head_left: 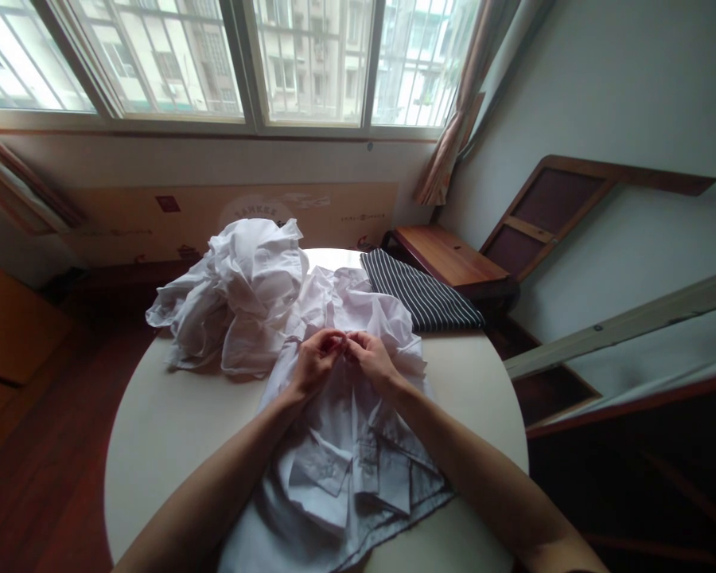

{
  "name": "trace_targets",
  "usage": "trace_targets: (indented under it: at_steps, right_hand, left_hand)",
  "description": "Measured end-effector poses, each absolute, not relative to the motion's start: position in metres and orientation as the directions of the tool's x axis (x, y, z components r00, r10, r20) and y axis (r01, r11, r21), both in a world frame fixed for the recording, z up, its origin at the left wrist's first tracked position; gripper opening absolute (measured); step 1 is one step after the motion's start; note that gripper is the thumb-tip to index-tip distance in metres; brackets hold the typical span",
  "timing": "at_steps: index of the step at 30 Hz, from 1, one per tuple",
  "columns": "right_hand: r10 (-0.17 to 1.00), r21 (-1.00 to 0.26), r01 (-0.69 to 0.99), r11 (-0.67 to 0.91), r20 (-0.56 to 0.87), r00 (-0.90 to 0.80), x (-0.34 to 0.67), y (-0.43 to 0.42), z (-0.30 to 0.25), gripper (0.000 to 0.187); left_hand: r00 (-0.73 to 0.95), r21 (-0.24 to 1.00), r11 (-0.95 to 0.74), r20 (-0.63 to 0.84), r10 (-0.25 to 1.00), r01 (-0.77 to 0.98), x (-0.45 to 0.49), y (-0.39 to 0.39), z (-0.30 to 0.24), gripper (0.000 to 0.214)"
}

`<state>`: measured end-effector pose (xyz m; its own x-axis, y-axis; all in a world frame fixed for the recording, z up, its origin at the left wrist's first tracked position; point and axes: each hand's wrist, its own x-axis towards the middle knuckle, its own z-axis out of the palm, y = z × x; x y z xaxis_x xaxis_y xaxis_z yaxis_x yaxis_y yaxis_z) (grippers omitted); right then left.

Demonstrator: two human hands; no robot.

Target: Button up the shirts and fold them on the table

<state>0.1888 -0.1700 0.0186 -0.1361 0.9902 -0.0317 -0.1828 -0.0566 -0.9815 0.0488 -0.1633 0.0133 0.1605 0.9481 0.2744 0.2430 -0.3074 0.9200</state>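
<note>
A white button-up shirt (328, 414) lies spread over a round white table (155, 438), its cuffs folded in toward the near end. My left hand (319, 358) and my right hand (367, 358) meet over the middle of the shirt. The fingers of both are pinched together on the fabric along its front. Whatever small part sits between the fingertips is hidden. To the left of the shirt rises a crumpled heap of white clothes (244, 286). Behind it on the right is a folded black-and-white striped cloth (423, 294).
Past the table's far right edge stands a wooden bench or low table (447, 251). A wooden panel (549, 207) leans against the right wall. Barred windows (310, 64) run along the back, with a curtain (447, 159) at the right.
</note>
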Motion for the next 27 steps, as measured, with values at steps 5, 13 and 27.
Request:
trace_targets:
  at_steps: [5,13,27]
  right_hand:
    - [0.993,-0.990,-0.137,-0.039,-0.024,-0.116,0.186,-0.170,0.016,0.029]
    - [0.991,-0.995,0.078,0.064,0.073,0.117,0.210,-0.159,0.025,0.030]
    - [0.747,-0.233,0.710,0.664,0.223,-0.626,0.234,-0.206,0.024,0.016]
  left_hand:
    - [0.191,0.878,-0.347,0.298,0.935,0.330,0.048,-0.165,0.016,0.015]
    - [-0.060,0.824,-0.312,0.383,0.922,0.472,0.019,-0.138,0.019,0.004]
    - [0.469,0.605,-0.443,0.128,0.874,0.662,0.027,-0.197,0.026,0.012]
